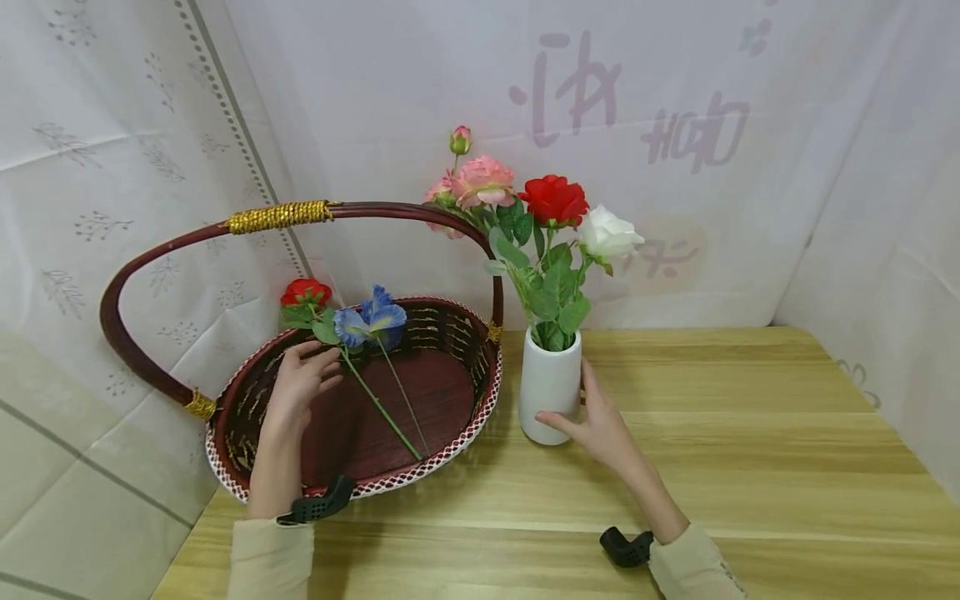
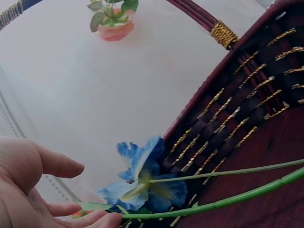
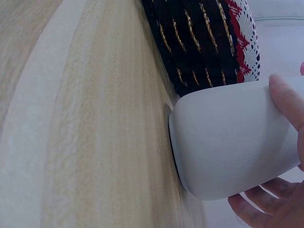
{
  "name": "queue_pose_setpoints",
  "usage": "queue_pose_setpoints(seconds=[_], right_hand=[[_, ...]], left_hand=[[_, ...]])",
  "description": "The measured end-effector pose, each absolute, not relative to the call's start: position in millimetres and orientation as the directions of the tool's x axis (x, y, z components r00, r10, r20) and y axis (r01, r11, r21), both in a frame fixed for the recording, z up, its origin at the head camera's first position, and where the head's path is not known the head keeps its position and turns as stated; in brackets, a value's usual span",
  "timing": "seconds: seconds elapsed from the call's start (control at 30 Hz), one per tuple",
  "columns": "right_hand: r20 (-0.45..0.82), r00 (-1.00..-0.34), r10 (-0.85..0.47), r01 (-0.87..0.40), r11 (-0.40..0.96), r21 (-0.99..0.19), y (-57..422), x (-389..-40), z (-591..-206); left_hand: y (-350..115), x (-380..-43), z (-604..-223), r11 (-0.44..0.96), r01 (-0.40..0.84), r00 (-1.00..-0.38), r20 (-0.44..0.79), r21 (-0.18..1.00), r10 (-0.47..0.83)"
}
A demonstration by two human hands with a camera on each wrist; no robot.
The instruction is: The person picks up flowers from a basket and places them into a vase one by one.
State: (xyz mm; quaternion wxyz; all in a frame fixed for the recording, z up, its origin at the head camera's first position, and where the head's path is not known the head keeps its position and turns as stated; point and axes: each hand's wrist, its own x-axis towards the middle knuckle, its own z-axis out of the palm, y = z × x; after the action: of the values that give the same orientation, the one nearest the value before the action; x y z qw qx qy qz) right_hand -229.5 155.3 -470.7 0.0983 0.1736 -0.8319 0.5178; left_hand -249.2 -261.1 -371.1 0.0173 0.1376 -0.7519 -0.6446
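Note:
A white vase (image 1: pixel 550 387) stands upright on the table, and my right hand (image 1: pixel 600 421) holds it from the right, thumb across the front and fingers behind. It contains pink flowers (image 1: pixel 483 182), a red rose (image 1: pixel 555 200) and a white rose (image 1: pixel 609 232) with green leaves. My left hand (image 1: pixel 300 387) is over the left side of the wicker basket (image 1: pixel 487 400), thumb apart from the loosely bent fingers. Beside its fingertips lie a red flower (image 1: pixel 306 292) with a green stem (image 2: pixel 247 195) and a blue flower (image 1: pixel 371 318); whether they touch the stem, I cannot tell.
The basket's tall arched handle (image 1: pixel 281 217) with gold wrapping rises over its opening and passes in front of the pink flowers. A pale printed curtain (image 1: pixel 675 100) hangs behind the wooden table (image 1: pixel 712 433).

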Motion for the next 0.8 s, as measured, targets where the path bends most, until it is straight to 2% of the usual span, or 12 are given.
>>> queue_pose_setpoints(seconds=[0.27, 0.8], right_hand=[[0.334, -0.924, -0.186, -0.382, 0.407, -0.830, 155, -229, -472], [0.334, -0.924, -0.185, -0.381, 0.418, -0.825, 154, -228, -469]], left_hand=[[-258, -249, -372, 0.087, -0.226, -0.953, -0.202, 0.970, -0.226], [-258, -256, -381, 0.072, -0.263, -0.962, -0.255, 0.962, -0.102]])
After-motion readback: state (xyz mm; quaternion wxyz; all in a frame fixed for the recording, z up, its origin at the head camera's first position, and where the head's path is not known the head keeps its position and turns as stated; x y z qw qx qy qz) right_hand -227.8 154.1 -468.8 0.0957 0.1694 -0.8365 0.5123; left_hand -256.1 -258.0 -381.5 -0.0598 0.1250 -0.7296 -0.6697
